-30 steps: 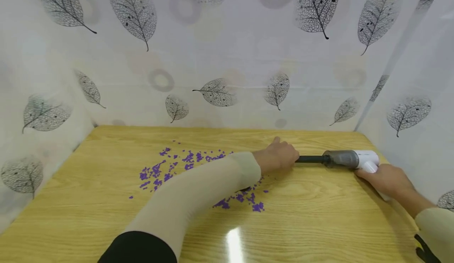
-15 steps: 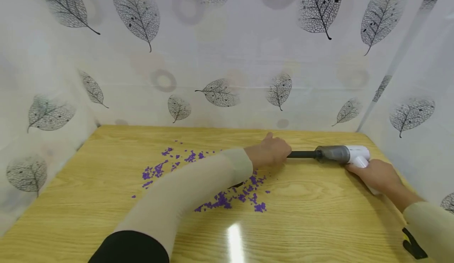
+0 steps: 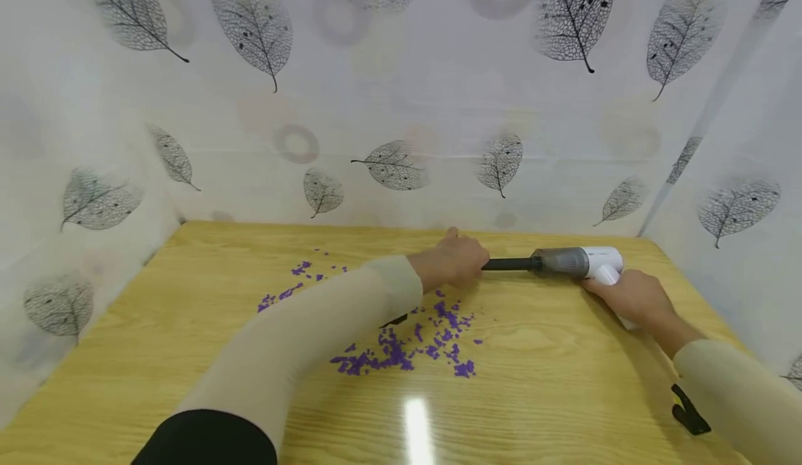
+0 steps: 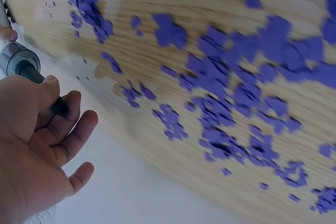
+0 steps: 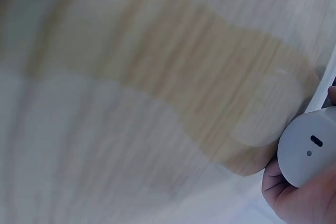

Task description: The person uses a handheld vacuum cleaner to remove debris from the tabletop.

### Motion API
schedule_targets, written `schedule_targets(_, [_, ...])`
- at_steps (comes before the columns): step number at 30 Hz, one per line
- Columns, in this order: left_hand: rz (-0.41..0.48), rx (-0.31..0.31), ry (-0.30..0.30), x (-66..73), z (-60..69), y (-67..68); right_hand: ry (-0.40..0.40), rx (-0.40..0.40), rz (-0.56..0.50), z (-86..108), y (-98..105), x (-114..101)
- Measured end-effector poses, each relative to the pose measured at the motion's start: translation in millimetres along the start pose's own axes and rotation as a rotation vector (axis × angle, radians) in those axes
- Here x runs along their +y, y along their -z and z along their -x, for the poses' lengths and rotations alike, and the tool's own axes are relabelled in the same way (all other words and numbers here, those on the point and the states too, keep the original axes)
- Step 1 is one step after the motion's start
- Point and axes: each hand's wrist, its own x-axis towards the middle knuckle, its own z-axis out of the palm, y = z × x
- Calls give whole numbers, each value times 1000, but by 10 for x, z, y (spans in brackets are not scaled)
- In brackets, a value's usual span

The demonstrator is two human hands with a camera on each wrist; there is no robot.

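A white handheld vacuum cleaner (image 3: 603,259) with a smoky clear dust cup and a black nozzle tube (image 3: 509,264) lies level above the table's right half, nozzle pointing left. My right hand (image 3: 634,299) grips its white handle; the right wrist view shows the handle's round end (image 5: 308,145) in the palm. Thumb and index finger of my left hand (image 3: 456,259) pinch the black tube near its tip, while the other fingers are loosely bent in the left wrist view. Purple paper scraps (image 3: 391,353) lie scattered on the table, some hidden behind my left sleeve.
The wood-grain table (image 3: 551,395) meets a pale leaf-patterned curtain (image 3: 401,103) at the back and on both sides. More purple scraps (image 4: 215,72) spread beside the left hand. My left forearm (image 3: 313,333) crosses over the scraps.
Both hands have moved left together with the vacuum cleaner. My left sleeve has shifted left, uncovering more scraps at the middle front and covering some farther left. The head view has turned slightly left.
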Motion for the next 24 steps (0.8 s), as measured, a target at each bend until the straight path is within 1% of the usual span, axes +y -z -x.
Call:
schedule_targets(8, [-10, -8, 31, -131, 50, 13, -1, 2, -16, -67, -27, -160])
schedule_targets(13, [-19, -19, 39, -217, 71, 2, 7, 14, -20, -90, -50, -265])
schedule_targets(20, [-1, -25, 52, -282, 165, -3, 11, 15, -23, -135, -80, -372])
schedule_targets(24, [-11, -27, 58, -321, 189, -4, 17, 19, -23, -153, -90, -414])
